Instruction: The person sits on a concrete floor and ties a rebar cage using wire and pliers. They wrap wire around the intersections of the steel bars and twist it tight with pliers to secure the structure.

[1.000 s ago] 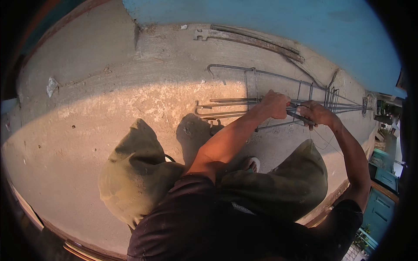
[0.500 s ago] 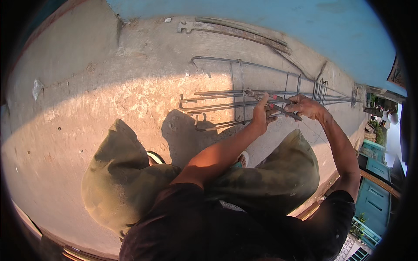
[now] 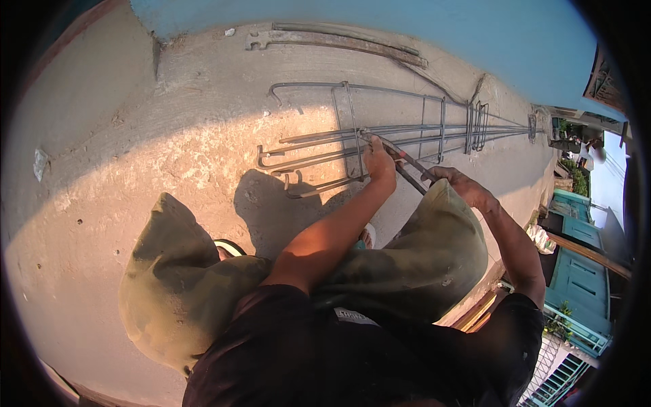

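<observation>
A pair of long-handled pincers point(image 3: 405, 154) has its jaw end at a crossing of the rebar cage point(image 3: 442, 127), by the nearest stirrup point(image 3: 358, 152). My right hand point(image 3: 458, 184) is closed around the handle ends, partly hidden behind my raised knee. My left hand point(image 3: 380, 161) is at the pincers' jaws, with its fingers bent close against the stirrup and the bars. What those fingers pinch is hidden. The cage's long bars end in hooks toward the left and run away to the right, with several stirrups around them.
A notched metal bar point(image 3: 332, 42) and another bar lie beyond the cage, along the blue wall point(image 3: 380, 17). My bent knees point(image 3: 444, 234) flank the work on the concrete floor point(image 3: 88, 197). Blue-green buildings point(image 3: 583, 292) stand at the right.
My left hand has moved up to the jaws at the stirrup. The pincers have shifted left onto the crossing. My right hand has lowered along the handles. The whole view has shifted slightly.
</observation>
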Demonstrator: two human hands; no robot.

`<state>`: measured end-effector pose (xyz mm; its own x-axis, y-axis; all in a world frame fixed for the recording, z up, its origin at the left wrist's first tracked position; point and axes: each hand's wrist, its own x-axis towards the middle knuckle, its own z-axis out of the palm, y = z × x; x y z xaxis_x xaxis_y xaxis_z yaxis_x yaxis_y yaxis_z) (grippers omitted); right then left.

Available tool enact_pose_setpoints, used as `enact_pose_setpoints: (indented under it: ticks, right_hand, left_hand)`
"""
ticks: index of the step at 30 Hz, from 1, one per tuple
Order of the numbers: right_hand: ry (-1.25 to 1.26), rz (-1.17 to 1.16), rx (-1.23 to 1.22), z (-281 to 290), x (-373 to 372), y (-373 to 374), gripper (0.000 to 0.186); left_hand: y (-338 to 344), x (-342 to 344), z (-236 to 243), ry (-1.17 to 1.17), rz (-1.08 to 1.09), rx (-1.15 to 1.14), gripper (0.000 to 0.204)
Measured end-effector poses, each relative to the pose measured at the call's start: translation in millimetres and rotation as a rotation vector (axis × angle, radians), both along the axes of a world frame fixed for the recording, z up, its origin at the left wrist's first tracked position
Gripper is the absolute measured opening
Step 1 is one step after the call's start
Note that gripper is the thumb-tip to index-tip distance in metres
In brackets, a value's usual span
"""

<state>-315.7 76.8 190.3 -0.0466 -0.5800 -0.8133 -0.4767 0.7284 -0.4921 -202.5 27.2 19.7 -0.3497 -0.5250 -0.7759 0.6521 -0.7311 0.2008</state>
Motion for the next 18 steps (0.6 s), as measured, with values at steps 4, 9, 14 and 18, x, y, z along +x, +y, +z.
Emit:
enact_pose_setpoints:
  ticks: [4,9,14,18]
  right_hand:
    - [0.053,-0.218,-0.027,3,-55,22,0.02]
    - [0.112,-0.286,0.039,2,-64,110,0.016]
    - [0.659,-0.191,-0.424,46,-130,105,0.019]
    - [0.806,0.081,-0.651,44,-59,-3,0.026]
  left_hand:
    - [-14,-4,-3,0.032,0.078,0.096,0.032]
    - [-10,-4,6,0.066,0.084,0.104,0.03]
    - [-4,-2,4,0.031,0.069,-0.018,0.031]
    - [1,5,-4,0.002,0.116,-0.075,0.032]
